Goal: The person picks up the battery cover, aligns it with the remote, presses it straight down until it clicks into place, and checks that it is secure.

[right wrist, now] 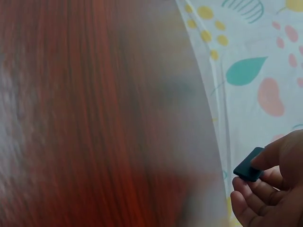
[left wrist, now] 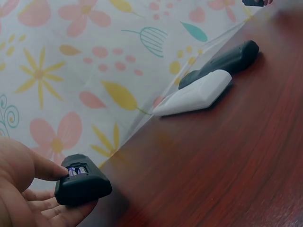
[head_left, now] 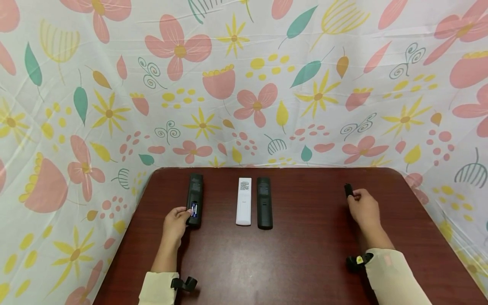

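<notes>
At the table's left, my left hand (head_left: 176,222) grips a black remote control (head_left: 195,190) by its near end, thumb on top and fingers beneath. Its battery compartment is uncovered, and blue batteries (left wrist: 77,171) show inside in the left wrist view. Over on the right, my right hand (head_left: 365,207) pinches a small black battery cover (right wrist: 248,164) between thumb and fingers. A white remote control (head_left: 244,201) lies back side up near the middle. Beside it lies another black remote control (head_left: 264,203), also back side up, its cover in place.
The dark red-brown wooden table (head_left: 305,254) has rounded far corners. A white cloth with printed flowers (head_left: 244,84) hangs behind it and along both sides. Black wrist-camera mounts (head_left: 184,284) sit at the sleeve cuffs.
</notes>
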{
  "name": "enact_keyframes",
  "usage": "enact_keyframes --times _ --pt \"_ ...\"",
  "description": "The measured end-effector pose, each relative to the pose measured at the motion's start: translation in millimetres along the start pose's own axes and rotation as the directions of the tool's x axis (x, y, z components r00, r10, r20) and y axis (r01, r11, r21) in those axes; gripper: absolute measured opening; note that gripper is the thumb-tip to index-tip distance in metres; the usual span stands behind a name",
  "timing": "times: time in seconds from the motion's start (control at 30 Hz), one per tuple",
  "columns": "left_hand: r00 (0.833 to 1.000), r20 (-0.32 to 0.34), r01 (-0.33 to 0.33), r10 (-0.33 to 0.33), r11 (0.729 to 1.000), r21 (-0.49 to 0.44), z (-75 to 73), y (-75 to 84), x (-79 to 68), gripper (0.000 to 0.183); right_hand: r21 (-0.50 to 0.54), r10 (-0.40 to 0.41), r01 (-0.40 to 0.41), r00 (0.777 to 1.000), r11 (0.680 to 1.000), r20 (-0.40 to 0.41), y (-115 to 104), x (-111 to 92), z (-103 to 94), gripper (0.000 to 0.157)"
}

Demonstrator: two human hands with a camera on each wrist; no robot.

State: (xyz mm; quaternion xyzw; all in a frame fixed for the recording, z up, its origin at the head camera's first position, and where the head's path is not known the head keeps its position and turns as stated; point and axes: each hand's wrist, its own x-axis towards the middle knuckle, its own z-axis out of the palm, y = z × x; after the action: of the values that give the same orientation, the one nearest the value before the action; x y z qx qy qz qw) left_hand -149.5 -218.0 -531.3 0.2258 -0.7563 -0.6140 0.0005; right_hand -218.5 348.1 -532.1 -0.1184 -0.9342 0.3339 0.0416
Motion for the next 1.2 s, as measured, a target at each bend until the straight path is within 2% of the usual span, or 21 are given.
enact_keyframes --times 0.33,0.57,0.9,1.2 --pt "0.999 0.049 -0.008 0.012 0.998 -0.062 3.4 3.8 -5.8 0.043 0.032 -0.063 0.064 0.998 0.997 -0.026 -16 -12 6.3 0.037" --pt "0.998 0.052 -0.012 0.017 0.995 -0.099 8.9 3.1 -6.1 0.037 0.043 -0.075 0.076 0.997 0.996 -0.035 -26 -19 10.8 0.036" --pt "0.996 0.078 -0.022 0.033 0.989 -0.146 17.6 6.0 -11.8 0.04 0.06 -0.124 0.128 0.99 0.99 -0.059 -37 -28 21.7 0.03" --pt "0.993 0.107 -0.023 0.044 0.982 -0.187 27.1 7.6 -14.0 0.041 0.089 -0.131 0.137 0.989 0.987 -0.071 -47 -35 31.5 0.028"
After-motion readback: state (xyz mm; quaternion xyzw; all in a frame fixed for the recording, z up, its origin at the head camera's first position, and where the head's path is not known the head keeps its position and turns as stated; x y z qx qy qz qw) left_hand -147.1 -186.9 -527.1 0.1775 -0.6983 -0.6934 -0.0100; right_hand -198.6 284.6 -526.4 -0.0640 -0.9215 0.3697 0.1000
